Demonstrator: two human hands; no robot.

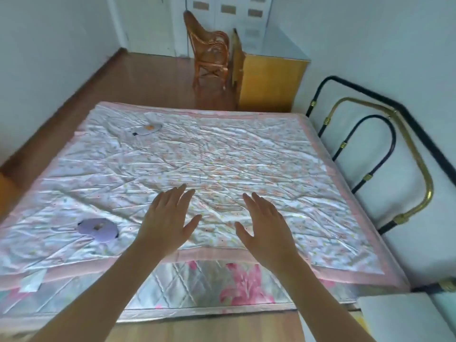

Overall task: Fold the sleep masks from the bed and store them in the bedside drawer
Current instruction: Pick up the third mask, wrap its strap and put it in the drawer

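Both hands (170, 219) (265, 224) spread, empty (above quilt); purple mask (97, 229) lies leftward.

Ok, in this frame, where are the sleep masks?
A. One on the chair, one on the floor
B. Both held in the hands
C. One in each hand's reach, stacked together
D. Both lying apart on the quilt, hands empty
D: the purple mask and white mask lie apart on the quilt; the left hand and right hand are open and empty.
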